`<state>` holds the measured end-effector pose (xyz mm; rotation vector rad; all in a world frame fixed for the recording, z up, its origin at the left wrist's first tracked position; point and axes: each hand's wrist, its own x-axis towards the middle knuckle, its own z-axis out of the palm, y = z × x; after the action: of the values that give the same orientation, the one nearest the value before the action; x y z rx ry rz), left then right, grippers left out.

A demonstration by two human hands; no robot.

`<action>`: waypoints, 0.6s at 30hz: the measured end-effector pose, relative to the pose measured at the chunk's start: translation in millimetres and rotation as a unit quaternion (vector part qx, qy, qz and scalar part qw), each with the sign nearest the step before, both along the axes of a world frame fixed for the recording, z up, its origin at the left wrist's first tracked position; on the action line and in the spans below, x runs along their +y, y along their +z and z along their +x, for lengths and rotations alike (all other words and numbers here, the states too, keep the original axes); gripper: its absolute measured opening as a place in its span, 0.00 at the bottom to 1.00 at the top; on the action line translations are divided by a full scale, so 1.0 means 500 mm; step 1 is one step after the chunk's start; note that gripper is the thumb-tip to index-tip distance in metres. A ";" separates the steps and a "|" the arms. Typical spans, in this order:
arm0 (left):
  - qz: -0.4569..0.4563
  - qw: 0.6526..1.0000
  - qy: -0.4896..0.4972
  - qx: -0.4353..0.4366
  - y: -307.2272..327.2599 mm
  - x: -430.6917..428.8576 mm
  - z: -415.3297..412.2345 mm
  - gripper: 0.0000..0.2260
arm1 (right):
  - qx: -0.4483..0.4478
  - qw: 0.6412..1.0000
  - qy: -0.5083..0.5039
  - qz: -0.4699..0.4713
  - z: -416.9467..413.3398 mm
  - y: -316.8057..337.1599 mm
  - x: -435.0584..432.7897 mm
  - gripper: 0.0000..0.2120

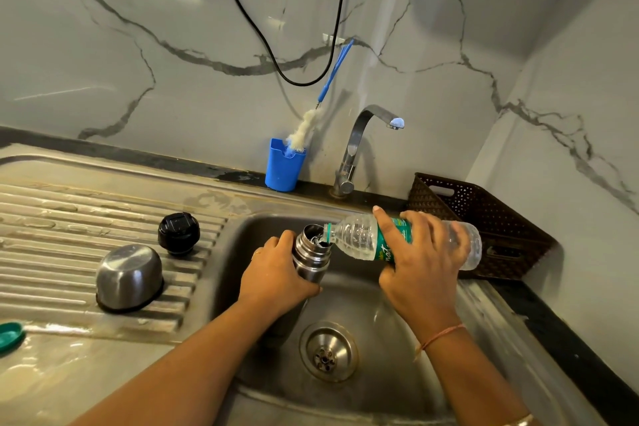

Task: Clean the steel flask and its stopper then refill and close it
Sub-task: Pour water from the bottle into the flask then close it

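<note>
Flask (pixel 309 258) upright within the sink (pixel 387 391), mouth uppermost, long axis near vertical, base hidden behind the left forearm; clasped round its body by the left hand (pixel 276 273), fingers wrapped about the steel. Water bottle (pixel 363 240) tipped almost level, neck at the rim of the flask, gripped round its green label by the right hand (pixel 420 263), forefinger laid along the top; water passing from neck to mouth. Judged stage: cleaning apparently done, refilling in hand, closing not yet begun. Relation governing the coming move: stopper (pixel 178 233), black, upright on the ribbed draining board (pixel 69 218), well to the left of the flask and so nearer the left hand; both hands occupied, hence probably one to be freed first. Upturned steel cup (pixel 129 277) just beside the stopper, nearer the viewer, not across the straight path from flask to stopper. Green lid (pixel 10 335) at the left edge. Behind: tap (pixel 359 138), spout to the right of the flask's mouth; blue holder (pixel 283 166) with bottle brush (pixel 311 124); brown basket (pixel 484 214) beyond the bottle. Likely risk: spill past the narrow mouth on any drift of the neck.
</note>
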<state>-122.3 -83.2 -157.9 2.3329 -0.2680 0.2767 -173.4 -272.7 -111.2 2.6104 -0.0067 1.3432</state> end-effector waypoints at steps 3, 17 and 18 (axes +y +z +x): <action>0.000 1.000 0.000 -0.003 0.000 0.000 0.001 0.31 | -0.002 1.000 -0.001 -0.008 0.000 0.004 0.000 0.40; -0.003 1.000 -0.010 0.007 -0.001 -0.006 0.000 0.33 | 0.020 0.996 0.011 -0.083 0.010 0.045 -0.016 0.39; -0.007 1.000 -0.010 0.006 -0.002 -0.006 0.000 0.34 | 0.020 0.995 0.015 -0.094 0.010 0.052 -0.015 0.39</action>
<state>-122.4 -86.4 -158.8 2.3169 -0.2820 0.2529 -168.3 -280.3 -85.0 2.4874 0.1595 1.2356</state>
